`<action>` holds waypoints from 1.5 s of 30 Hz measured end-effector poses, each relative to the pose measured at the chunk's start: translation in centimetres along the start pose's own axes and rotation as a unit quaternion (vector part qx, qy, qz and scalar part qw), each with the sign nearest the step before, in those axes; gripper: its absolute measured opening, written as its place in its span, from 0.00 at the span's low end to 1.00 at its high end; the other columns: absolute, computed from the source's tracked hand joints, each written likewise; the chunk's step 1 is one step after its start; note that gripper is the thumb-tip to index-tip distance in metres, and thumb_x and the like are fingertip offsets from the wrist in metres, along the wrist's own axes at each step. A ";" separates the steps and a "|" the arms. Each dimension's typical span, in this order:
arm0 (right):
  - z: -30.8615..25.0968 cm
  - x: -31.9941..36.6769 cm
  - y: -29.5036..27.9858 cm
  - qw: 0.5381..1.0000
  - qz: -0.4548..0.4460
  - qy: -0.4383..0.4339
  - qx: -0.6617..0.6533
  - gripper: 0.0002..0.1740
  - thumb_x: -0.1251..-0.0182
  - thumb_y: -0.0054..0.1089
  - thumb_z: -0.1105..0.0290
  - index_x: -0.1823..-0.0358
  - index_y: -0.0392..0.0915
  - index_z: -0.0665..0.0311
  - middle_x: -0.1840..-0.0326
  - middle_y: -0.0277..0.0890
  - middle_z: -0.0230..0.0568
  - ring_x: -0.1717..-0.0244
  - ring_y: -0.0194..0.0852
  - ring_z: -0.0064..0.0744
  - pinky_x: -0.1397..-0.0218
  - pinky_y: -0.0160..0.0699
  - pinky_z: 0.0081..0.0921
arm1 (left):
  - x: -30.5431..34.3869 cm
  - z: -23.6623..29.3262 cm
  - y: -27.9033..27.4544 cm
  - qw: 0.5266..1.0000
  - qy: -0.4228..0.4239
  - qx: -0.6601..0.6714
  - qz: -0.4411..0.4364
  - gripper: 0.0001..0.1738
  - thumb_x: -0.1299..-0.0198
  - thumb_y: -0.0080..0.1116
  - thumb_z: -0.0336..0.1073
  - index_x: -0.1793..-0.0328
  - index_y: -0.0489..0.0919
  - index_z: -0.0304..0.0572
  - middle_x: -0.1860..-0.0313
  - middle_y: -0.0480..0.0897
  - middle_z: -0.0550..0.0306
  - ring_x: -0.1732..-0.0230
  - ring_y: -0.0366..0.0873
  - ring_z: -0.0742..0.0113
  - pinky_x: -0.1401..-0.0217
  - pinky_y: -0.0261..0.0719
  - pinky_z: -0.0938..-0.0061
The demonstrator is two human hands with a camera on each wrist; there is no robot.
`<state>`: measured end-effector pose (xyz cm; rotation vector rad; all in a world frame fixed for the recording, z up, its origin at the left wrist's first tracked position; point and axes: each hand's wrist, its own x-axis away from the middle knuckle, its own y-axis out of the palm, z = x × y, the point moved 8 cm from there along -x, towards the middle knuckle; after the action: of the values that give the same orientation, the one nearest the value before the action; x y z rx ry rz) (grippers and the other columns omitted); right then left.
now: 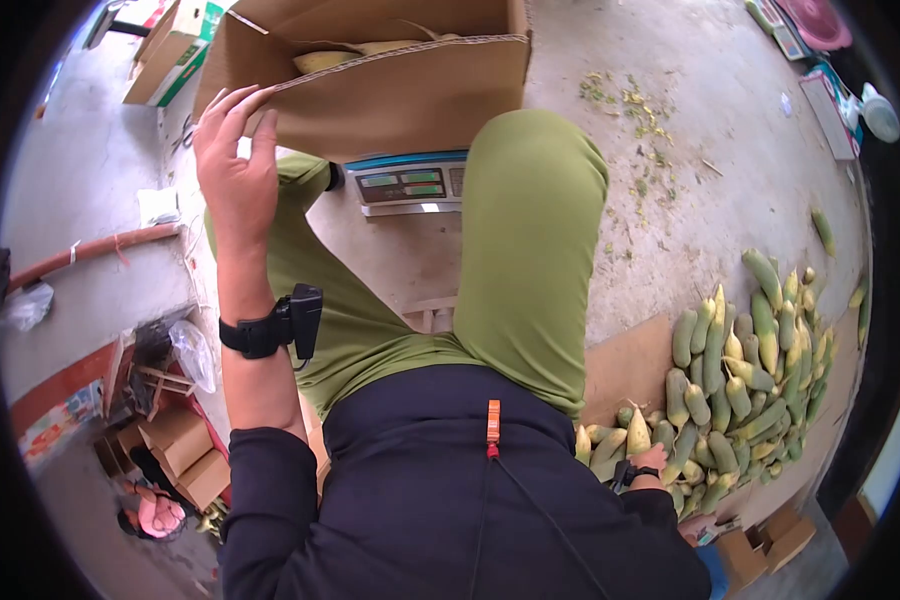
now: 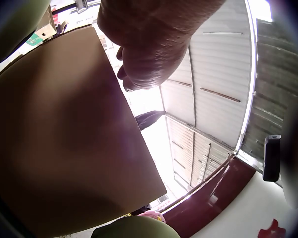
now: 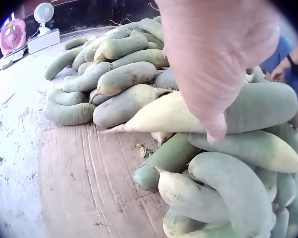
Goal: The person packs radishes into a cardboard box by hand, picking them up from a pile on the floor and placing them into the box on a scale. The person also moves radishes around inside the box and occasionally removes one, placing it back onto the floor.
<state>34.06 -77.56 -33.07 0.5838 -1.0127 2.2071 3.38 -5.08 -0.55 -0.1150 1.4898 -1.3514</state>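
Note:
My left hand touches the near-left top edge of an open cardboard box with its fingers mostly straight. Pale radishes lie inside the box. In the left wrist view the hand shows beside the box wall. My right hand is at the left side of a heap of green and white radishes. Seen from the right wrist, that hand grips a large pale-green radish, its thumb on the near side; the other fingertips are hidden.
The box sits on a digital scale between the legs. Flattened cardboard lies under the heap. Leaf scraps litter the floor. A small fan stands beyond the heap. Another person is at lower left.

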 end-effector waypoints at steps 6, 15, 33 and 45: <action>-1.6 0.9 -0.2 0.998 -0.031 -0.010 0.059 0.39 0.57 0.75 0.64 0.43 0.61 0.53 0.39 0.63 0.40 0.36 0.61 0.42 0.42 0.73 0.44 | -0.1 -0.2 -0.1 1.000 0.012 -0.010 -0.008 0.12 0.46 0.59 0.30 0.54 0.82 0.46 0.53 0.80 0.58 0.43 0.71 0.56 0.38 0.65 0.66; -5.4 2.1 -2.0 0.985 0.082 -0.133 -0.075 0.32 0.54 0.67 0.71 0.46 0.62 0.60 0.47 0.70 0.51 0.42 0.67 0.53 0.44 0.72 0.46 | 0.1 0.1 -0.4 1.000 -0.003 -0.010 -0.015 0.12 0.46 0.59 0.29 0.54 0.82 0.46 0.52 0.80 0.57 0.42 0.70 0.55 0.37 0.64 0.65; -22.6 12.8 -40.3 0.548 0.078 -0.531 -0.642 0.32 0.53 0.70 0.75 0.44 0.67 0.65 0.50 0.74 0.38 0.49 0.72 0.31 0.42 0.69 0.28 | -0.3 -1.9 -0.7 0.999 -0.018 0.028 -0.023 0.14 0.45 0.57 0.24 0.52 0.81 0.43 0.49 0.78 0.55 0.40 0.69 0.56 0.35 0.63 0.65; -25.3 39.1 -56.2 0.438 0.280 -0.724 -0.453 0.29 0.45 0.67 0.71 0.42 0.67 0.67 0.49 0.73 0.39 0.47 0.71 0.30 0.41 0.66 0.25 | 0.0 -4.9 -0.8 0.998 -0.050 0.045 0.007 0.13 0.46 0.59 0.28 0.53 0.82 0.46 0.51 0.79 0.57 0.41 0.69 0.55 0.37 0.64 0.65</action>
<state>42.82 -15.31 4.01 1.7420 -3.2279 0.4638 -0.57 -2.18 -1.02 -0.1135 1.3411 -1.3806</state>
